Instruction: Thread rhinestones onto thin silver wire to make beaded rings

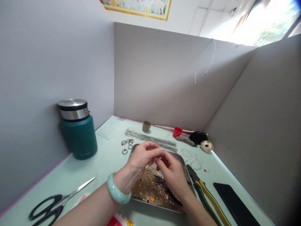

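Observation:
My left hand [142,157], with a pale green bangle [117,190] on its wrist, meets my right hand [172,172] over a metal tray [158,206]. Thumbs and fingers of both are pinched together, fingertips nearly touching. Whatever they hold is too small or hidden to make out. Below them the tray contains many small gold beads [143,186]. A dark tool [159,179], partly covered by my right hand, lies among the beads. Beyond the tray is a bundle of thin metal wires [150,139]. Several small rings with red beads [124,152] lie to its left.
Scissors [61,201] and a green flask [78,135] are at left. Yellow-green pliers [207,196] and a black phone-like slab [232,201] lie at right. Behind stand a brown cup [146,126] and a red cup [177,132]. Clear cord [192,159] lies coiled. Grey partitions [160,72] enclose the table.

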{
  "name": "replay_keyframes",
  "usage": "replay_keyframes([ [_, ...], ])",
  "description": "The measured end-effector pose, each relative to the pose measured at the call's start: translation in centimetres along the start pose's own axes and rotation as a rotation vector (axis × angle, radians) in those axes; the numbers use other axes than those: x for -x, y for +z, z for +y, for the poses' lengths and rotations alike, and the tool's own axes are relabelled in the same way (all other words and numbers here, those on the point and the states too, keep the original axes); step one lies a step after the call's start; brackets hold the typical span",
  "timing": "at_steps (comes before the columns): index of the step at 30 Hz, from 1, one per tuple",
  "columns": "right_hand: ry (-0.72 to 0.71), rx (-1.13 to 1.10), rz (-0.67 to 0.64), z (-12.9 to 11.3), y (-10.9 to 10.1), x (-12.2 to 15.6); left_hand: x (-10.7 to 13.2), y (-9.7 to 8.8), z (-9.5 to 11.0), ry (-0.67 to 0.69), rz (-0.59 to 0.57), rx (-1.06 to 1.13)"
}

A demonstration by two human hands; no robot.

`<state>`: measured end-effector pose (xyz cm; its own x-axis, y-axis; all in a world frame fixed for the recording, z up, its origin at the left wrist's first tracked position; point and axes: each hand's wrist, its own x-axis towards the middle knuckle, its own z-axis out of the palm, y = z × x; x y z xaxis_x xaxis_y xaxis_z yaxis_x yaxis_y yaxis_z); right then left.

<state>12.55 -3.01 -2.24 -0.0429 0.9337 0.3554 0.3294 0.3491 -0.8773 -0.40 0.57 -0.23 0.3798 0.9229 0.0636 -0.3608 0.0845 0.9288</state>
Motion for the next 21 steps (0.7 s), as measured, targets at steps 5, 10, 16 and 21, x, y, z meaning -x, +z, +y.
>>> replay_keyframes([
  [5, -0.013, 0.071, 0.01, 0.2, 0.24, 0.17, 0.09, 0.29, -0.31, -0.04, -0.003, -0.024],
  [10, 0.005, 0.057, 0.026, -0.01, 0.19, 0.23, 0.08, 0.32, 0.0, -0.042, 0.047, -0.055],
  [16, 0.146, -0.247, -0.02, -0.23, 0.54, 0.04, 0.13, 0.22, -0.05, -0.058, 0.015, -0.109],
  [21, 0.156, -0.232, 0.012, 0.18, 0.18, -0.01, -0.18, -0.38, 0.19, -0.026, -0.027, -0.217],
])
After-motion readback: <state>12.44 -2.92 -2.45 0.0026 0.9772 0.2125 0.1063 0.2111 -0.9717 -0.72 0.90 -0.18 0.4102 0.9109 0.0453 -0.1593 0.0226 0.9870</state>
